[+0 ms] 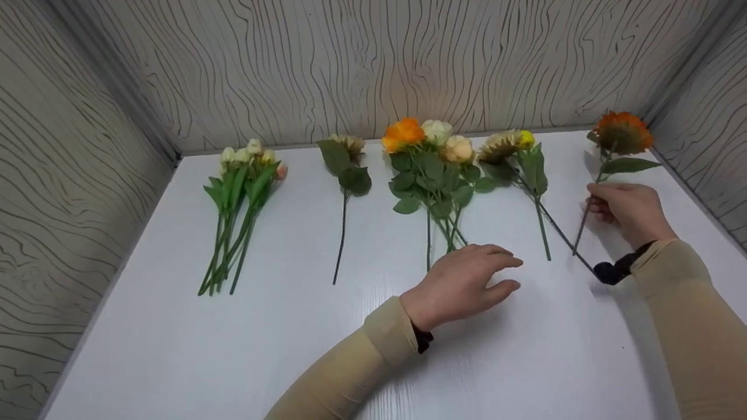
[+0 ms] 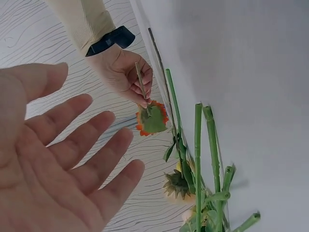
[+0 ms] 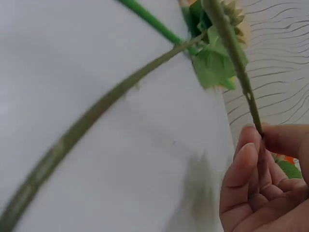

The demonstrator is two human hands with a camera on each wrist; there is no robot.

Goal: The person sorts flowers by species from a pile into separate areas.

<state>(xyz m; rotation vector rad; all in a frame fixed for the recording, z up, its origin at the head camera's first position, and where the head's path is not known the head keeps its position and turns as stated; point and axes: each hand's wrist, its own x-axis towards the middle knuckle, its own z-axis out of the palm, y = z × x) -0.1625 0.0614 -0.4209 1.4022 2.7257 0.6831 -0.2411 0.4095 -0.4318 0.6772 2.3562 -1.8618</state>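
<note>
My right hand [image 1: 633, 210] pinches the stem of an orange sunflower [image 1: 624, 133] between thumb and fingers at the right side of the table. The bloom points up and away, and the lower stem [image 3: 237, 65] sticks out below the fingers. My left hand [image 1: 467, 286] is over the table with its fingers spread and holds nothing; its palm [image 2: 53, 179] shows in the left wrist view. In the head view it overlaps the lower stems of a bunch of roses [image 1: 435, 169]. Between the hands lie a pale sunflower [image 1: 499, 149] and a yellow tulip [image 1: 526, 139], their stems crossing.
A bunch of pale tulips [image 1: 236, 189] lies at the left of the white table [image 1: 280, 350]. Another pale sunflower [image 1: 344, 233] lies alone between them and the roses. Wood-grain patterned walls [image 1: 350, 64] stand behind and at both sides.
</note>
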